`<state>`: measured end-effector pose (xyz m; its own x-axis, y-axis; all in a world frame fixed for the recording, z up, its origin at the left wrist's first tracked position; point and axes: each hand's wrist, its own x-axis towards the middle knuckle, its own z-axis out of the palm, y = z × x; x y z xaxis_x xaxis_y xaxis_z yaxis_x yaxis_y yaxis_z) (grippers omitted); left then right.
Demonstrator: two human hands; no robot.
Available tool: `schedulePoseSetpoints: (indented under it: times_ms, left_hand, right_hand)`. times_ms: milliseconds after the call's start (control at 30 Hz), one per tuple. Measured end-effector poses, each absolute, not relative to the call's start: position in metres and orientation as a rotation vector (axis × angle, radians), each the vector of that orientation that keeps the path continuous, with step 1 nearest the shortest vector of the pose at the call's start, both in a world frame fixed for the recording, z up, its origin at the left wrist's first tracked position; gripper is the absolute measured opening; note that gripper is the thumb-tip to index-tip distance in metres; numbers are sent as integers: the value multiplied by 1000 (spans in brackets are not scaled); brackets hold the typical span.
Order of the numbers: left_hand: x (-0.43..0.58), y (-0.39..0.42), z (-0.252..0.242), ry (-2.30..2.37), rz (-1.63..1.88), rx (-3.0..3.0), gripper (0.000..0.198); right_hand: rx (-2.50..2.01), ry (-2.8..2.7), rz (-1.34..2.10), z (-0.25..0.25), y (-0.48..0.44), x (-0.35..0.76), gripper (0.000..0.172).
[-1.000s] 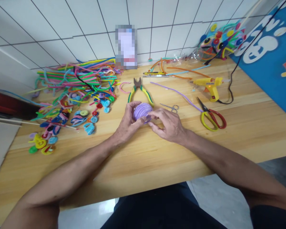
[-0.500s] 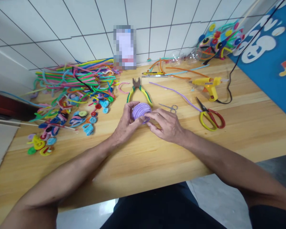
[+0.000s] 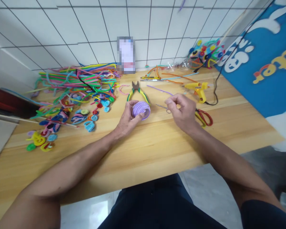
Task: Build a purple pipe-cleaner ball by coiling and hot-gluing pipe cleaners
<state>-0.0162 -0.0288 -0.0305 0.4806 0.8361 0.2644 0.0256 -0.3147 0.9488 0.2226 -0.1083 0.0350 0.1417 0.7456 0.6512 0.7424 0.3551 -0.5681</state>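
My left hand [image 3: 127, 119] is closed around a round purple coil wound from pipe cleaner [image 3: 138, 109], its thumb on the near side. The coil has a hollow opening facing right. To its right, my right hand [image 3: 182, 111] is raised with curled fingers, thumb and forefinger pinched together. Whatever the pinch holds, if anything, I cannot make out. Behind that hand a loose purple pipe cleaner [image 3: 157, 88] lies on the table, partly hidden. Small scissors [image 3: 164, 107] are beside its fingertips, and larger red-and-yellow-handled scissors [image 3: 206, 117] are partly covered by it.
Pliers [image 3: 136, 90] lie just beyond the coil. A yellow glue gun [image 3: 199, 90] with a black cord is at right. Pipe cleaners [image 3: 73, 78] and small coiled pieces crowd the left. A phone [image 3: 126, 55] leans on the tiled wall, and a purple strip [image 3: 181, 4] shows above.
My right hand has left the coil and moved right, its fingers now curled into a pinch. My left hand keeps the coil, whose opening now shows. The camera view has shifted.
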Motion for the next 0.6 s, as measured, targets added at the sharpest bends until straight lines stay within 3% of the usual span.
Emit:
schedulePoseSetpoints:
  times_ms: [167,300,600]
  left_hand:
    - [-16,-26,-30,765,924,1746,62]
    - [-16,-26,-32,816,955,1765,63]
    - [-17,-28,-31,869,932,1792,67]
  right_hand:
    - [-1685,-1168,69,43,-140,283,42]
    - [-2001,-868,-26,26,-160,344,24]
    - [-2326,-1116,-7,6,-113,384,60]
